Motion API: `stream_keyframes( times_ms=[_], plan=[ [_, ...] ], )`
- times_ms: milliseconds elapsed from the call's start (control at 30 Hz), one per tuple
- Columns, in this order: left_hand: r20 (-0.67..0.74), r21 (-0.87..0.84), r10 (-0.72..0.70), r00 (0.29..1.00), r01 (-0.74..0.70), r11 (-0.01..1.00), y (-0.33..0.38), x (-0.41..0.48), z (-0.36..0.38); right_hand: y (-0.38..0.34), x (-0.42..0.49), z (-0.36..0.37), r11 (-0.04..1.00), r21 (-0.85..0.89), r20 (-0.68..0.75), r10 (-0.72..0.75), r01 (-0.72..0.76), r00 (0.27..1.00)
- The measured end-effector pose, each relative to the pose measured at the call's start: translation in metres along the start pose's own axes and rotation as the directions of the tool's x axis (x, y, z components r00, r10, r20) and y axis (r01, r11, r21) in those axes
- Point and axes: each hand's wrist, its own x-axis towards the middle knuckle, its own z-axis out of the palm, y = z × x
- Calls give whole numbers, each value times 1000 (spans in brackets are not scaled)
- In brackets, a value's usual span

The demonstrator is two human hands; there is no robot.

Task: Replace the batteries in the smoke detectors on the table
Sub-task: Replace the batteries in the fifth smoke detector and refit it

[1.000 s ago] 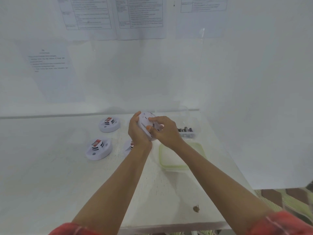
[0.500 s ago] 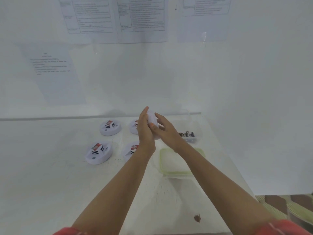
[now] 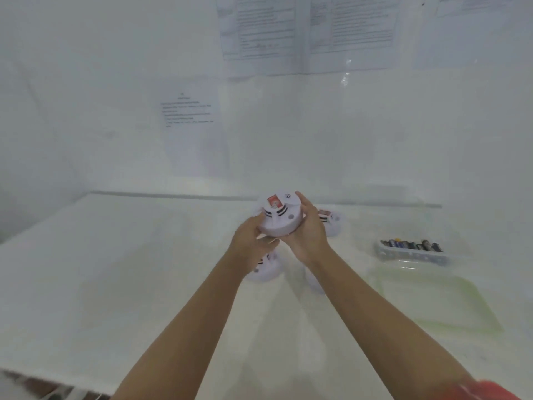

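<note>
The white bench (image 3: 115,284) runs back to the wall. Three white smoke detectors lie on it, each partly hidden: a far smoke detector (image 3: 334,223), a near smoke detector (image 3: 266,271), and just beside that a third smoke detector (image 3: 313,282), barely showing. To the right sits a clear tub (image 3: 415,256) holding batteries (image 3: 412,245); a green-rimmed lid (image 3: 438,307) lies flat in front of it.

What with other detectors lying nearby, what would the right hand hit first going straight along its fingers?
The right hand grips the held smoke detector; beyond it, probably only the back wall, depth unclear.
</note>
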Motion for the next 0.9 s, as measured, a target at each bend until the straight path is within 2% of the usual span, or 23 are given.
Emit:
stream_keyframes(
  times_ms=[100,167,233,367,500,667,767,900],
  plan=[
    [112,-27,73,991,-70,997,17,18,-58,39,22,39,998,-56,-22,29,-30,999],
    [145,14,96,985,-99,995,31,28,-92,56,32,56,964,-262,-70,19,-37,997],
    [163,82,60,985,-74,994,41,37,-122,72,37,67,902,-428,-63,23,-48,998],
    [131,135,-49,990,31,990,51,51,-157,100,44,78,857,-507,-90,46,-85,995],
    [115,108,-110,987,97,989,52,63,-172,118,48,86,873,-484,-88,25,-64,996],
    [225,144,-112,968,80,986,50,75,-181,136,54,87,914,-402,-146,-12,-48,989],
    [243,81,-113,963,96,992,46,81,-186,150,56,88,942,-336,-191,-49,-18,980],
    [337,-34,-63,939,79,996,38,93,-193,164,54,93,972,-234,-261,-86,23,962]
  ],
)
